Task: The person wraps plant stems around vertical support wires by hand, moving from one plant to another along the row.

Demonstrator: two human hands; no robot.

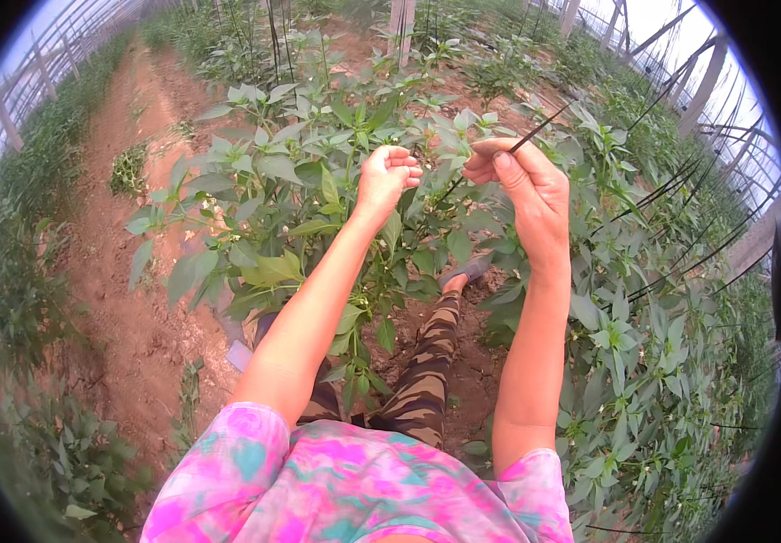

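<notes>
My right hand (522, 186) pinches a thin dark cord (541, 127) between thumb and fingers. One end of it points up and to the right, and a dark length shows below the fingers among the leaves. To its left, my left hand (388, 178) is raised with the fingers curled; whether it holds anything thin is hidden. Both hands are above a leafy pepper plant (282, 166) with small white flowers. Its lower stems (356, 339) hang between my legs, and one leg in camouflage trousers (427, 366) stands on the soil.
More pepper plants (634, 380) crowd the right side, with dark strings (668, 271) slanting above them. A bare soil path (119, 271) runs along the left, with a heap of cut greenery (129, 168) on it. A pale post (402, 30) stands ahead.
</notes>
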